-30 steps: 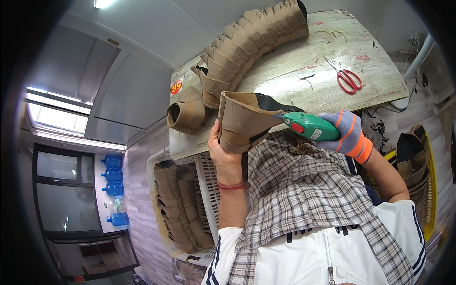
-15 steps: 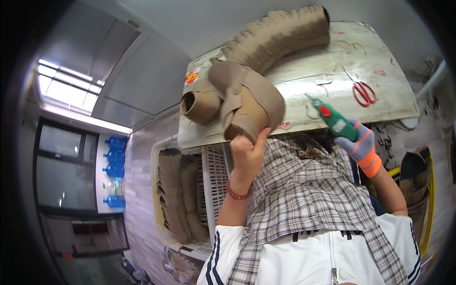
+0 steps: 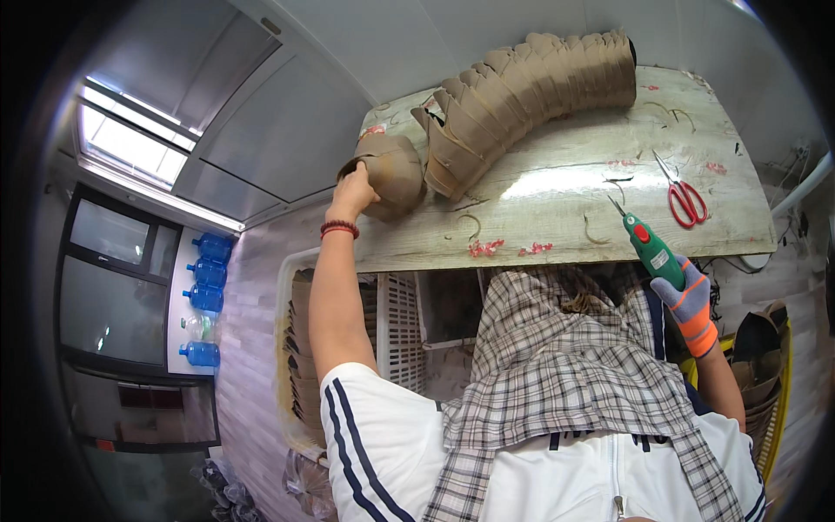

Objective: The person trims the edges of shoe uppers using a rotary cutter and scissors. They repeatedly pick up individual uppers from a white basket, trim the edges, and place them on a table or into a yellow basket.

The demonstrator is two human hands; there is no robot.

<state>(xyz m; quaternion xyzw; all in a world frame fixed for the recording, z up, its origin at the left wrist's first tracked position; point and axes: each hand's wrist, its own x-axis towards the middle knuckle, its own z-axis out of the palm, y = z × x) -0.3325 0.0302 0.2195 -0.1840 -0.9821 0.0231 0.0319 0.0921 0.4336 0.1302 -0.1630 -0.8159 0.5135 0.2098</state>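
At the table's left end, my left hand [image 3: 352,193] is bare and closed round the edge of a tan shoe upper [image 3: 396,174]. The upper lies against the tabletop; whether another upper sits beneath or inside it, I cannot tell. Just right of it, a long curved stack of nested shoe uppers [image 3: 539,100] runs along the back of the table. My right hand [image 3: 689,300], in a grey and orange glove, grips a green hand-held power tool [image 3: 657,252] with a red switch and a thin pointed tip. The tool sits at the table's front edge, its tip pointing away from me.
Red-handled scissors [image 3: 686,205] lie on the pale wooden table [image 3: 557,204], among thin curled scraps. Below at left stands a white slatted crate [image 3: 400,335] with more uppers; a yellow basket [image 3: 777,418] holds dark pieces at right. Blue water bottles [image 3: 207,271] line the far left.
My left hand has carried the shoe upper left and away from me, from the table's front edge to its left end. My right hand with the tool has shifted slightly right and nearer.
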